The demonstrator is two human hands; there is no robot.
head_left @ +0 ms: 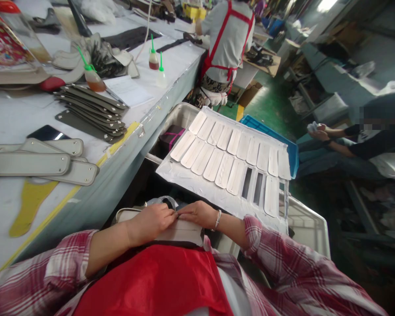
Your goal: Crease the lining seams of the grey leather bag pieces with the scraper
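A pale flat-topped piece, perhaps a bag, lies at my lap above the red apron. My left hand rests over its upper part with the fingers bent together. From the other side my right hand, with a bracelet at the wrist, meets it fingertip to fingertip. Both hands pinch at one spot on the far edge of the pale piece; what lies between the fingertips is too small to make out. Beyond them, a board carries rows of white oblong pieces.
At left, the worktable holds grey straps, stacked dark pieces, a yellow piece and glue bottles. Blue crate behind the board. One person stands ahead; another sits at right.
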